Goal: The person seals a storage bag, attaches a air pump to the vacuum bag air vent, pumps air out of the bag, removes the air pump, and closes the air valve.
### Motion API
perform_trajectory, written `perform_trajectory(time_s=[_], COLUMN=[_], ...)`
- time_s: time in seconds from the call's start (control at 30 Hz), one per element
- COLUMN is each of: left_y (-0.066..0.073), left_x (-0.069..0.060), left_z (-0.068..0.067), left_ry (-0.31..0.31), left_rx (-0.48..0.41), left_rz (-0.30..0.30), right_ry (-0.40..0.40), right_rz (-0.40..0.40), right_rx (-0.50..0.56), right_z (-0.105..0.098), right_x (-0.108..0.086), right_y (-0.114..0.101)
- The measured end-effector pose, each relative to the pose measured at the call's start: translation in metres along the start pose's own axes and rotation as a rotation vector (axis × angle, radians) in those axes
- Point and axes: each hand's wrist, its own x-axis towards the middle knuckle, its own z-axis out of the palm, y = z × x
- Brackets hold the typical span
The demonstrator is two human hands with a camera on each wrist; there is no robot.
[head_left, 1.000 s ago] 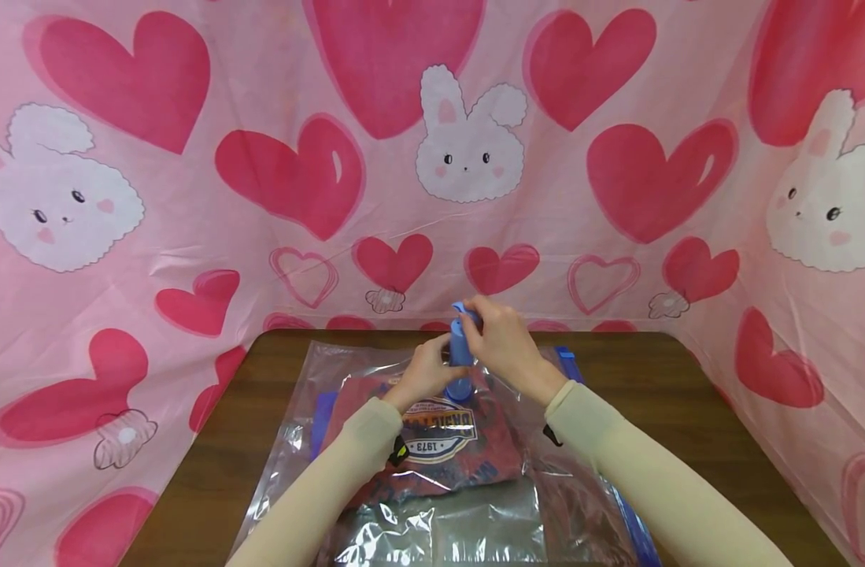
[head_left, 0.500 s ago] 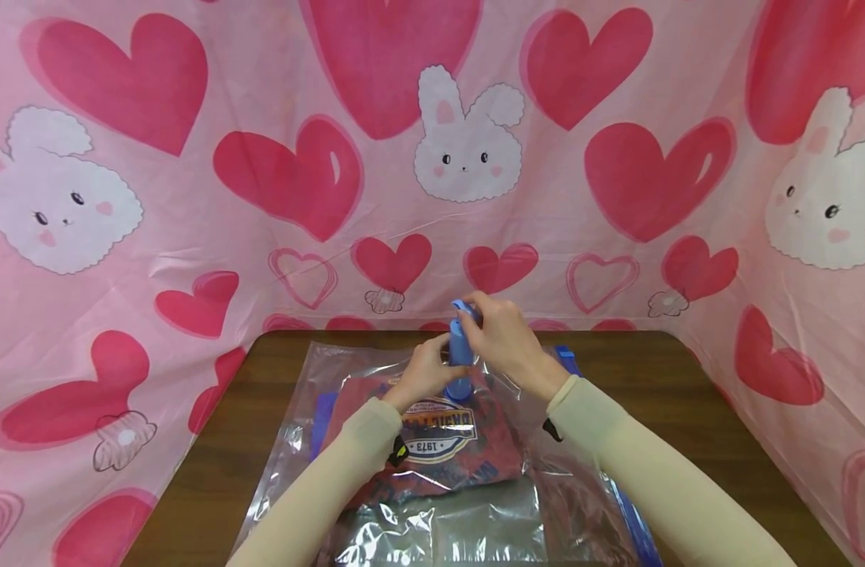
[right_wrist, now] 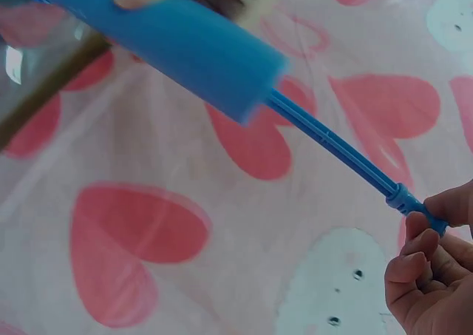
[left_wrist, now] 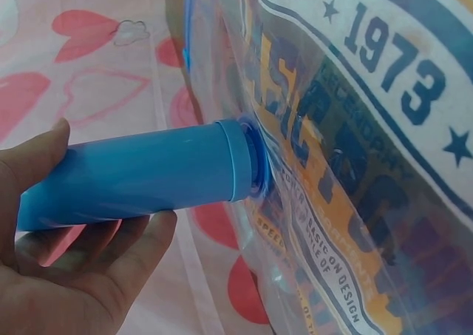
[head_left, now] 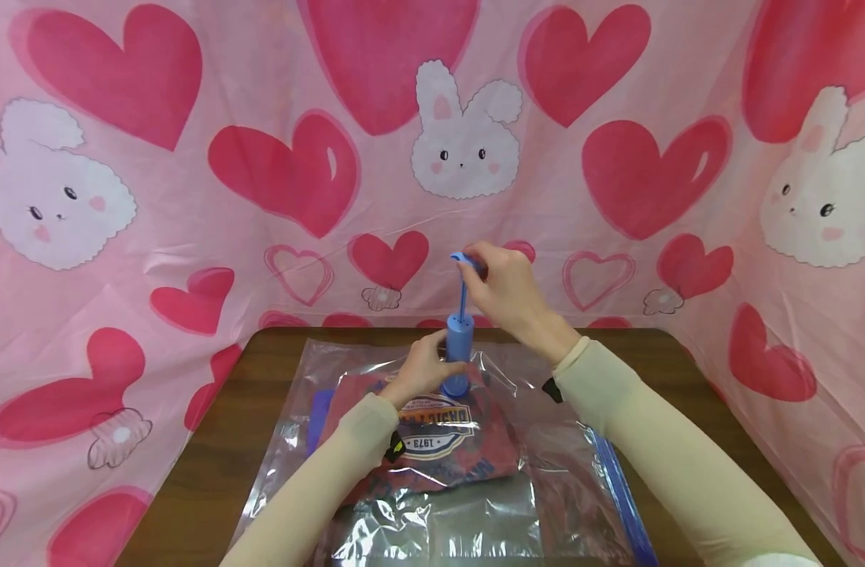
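Cream sleeves point(head_left: 312, 488) are nearest. What lies between them?

— A clear bag point(head_left: 574, 508), creased and shiny, with a blue strip point(head_left: 619, 492) along its right side. Beneath the plastic is a red garment point(head_left: 475, 465), printed with "1973".

— And the pump point(head_left: 458, 342)?

— Upright on the bag, over the far part of the garment, its lower end touching the plastic.

— How do the hands hold it?

— Left hand point(head_left: 423, 368): fingers point(left_wrist: 144, 254) clamped round the barrel point(left_wrist: 148, 172). Right hand point(head_left: 506, 287): fingers pinched on the handle point(head_left: 469, 264), higher up.

— Is the handle down against the barrel?

— No, well apart; a thin blue rod point(head_left: 463, 303) shows bare between them.

— Beyond that?

— The brown bench point(head_left: 212, 457) ends just past the bag. Behind hangs a pink sheet point(head_left: 460, 219) with hearts and white rabbits.
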Motion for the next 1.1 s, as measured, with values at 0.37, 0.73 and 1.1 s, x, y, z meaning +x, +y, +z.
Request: perform_trajectory(time_s=[0.37,0.73,1.1], left_y=[0.004,0.004,0.001], left_x=[0.002,0.001,0.000], left_z=[0.001,0.002,0.002], left_ry=[0.001,-0.002,0.002], left_rx=[0.025,0.016,0.018], left_rz=[-0.021,-0.003,0.007], right_ry=[0.029,0.052,0.042], right_rz=[-0.011,-0.035,-0.033], right_rx=[-0.020,-0.048,-0.027], right_z=[-0.027,-0.024,-0.012], right_x=[0.027,0.016,0.002], right_y=[-0.010,-0.008,-0.001])
